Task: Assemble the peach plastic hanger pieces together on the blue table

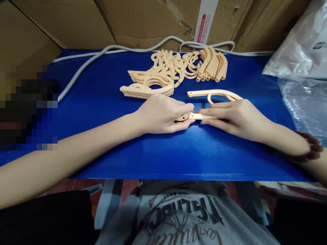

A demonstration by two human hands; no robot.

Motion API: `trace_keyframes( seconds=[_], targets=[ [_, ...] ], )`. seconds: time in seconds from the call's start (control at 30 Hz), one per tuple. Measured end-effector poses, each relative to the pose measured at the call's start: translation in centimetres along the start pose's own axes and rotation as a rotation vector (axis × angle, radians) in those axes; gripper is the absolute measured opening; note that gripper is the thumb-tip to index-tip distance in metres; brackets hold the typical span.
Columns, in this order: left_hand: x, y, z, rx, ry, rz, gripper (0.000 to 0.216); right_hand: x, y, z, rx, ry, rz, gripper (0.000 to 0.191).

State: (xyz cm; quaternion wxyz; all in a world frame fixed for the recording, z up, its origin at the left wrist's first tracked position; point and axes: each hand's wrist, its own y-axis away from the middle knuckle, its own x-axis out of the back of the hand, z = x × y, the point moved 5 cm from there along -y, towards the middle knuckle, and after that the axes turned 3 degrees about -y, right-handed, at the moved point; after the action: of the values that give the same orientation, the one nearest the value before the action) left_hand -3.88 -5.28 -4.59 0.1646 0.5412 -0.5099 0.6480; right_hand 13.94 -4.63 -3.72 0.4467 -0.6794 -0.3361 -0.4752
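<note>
In the middle of the blue table, my left hand [163, 114] pinches a beige plastic hanger piece [183, 118] with a dark hole in it, mostly covered by the fingers. Against its end lies a hanger arm [198, 116] pinched in my right hand [236, 117]; the two pieces touch or overlap. Just beyond my right hand is another curved hanger arm [201, 93] with a loop under it, its right end hidden behind the hand. Close behind my left hand is a stack of folded hangers [146, 90].
Toward the back lie a pile of loose hanger hooks [170, 63] and a bundle of curved arms [212, 64]. A white cable [112, 47] runs along the cardboard boxes [148, 23]. Clear plastic bags [298, 51] occupy the right side. A blurred-out patch [28, 115] covers the left.
</note>
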Motion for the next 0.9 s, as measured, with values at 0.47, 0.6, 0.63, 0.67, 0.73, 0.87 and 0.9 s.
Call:
trace_keyframes(
  seconds=[0.47,0.6,0.63,0.67,0.73,0.87,0.9],
  targets=[
    [0.0,0.1,0.1,-0.020,-0.012,-0.026,0.027,0.2,0.0,-0.1,-0.072,0.042,-0.039,0.033],
    [0.2,0.0,0.2,-0.009,-0.031,-0.023,0.026,0.7,-0.1,0.0,-0.179,0.073,-0.012,0.035],
    [0.3,0.0,0.2,-0.004,-0.041,-0.016,0.027,0.9,-0.2,-0.1,-0.186,0.064,0.007,0.035],
    [0.3,0.0,0.2,0.005,-0.052,-0.005,0.027,1.2,-0.2,-0.2,-0.185,0.057,0.036,0.035],
    [0.4,0.1,0.1,0.031,-0.066,0.019,0.027,1.9,-0.4,-0.3,-0.197,0.081,0.111,0.035],
    [0.4,0.1,0.1,0.076,-0.068,0.042,0.026,3.5,-0.3,0.1,-0.296,0.236,0.247,0.029],
    [0.4,0.1,0.0,0.085,-0.074,0.045,0.026,3.7,-0.2,0.3,-0.328,0.257,0.263,0.028]
  ],
)
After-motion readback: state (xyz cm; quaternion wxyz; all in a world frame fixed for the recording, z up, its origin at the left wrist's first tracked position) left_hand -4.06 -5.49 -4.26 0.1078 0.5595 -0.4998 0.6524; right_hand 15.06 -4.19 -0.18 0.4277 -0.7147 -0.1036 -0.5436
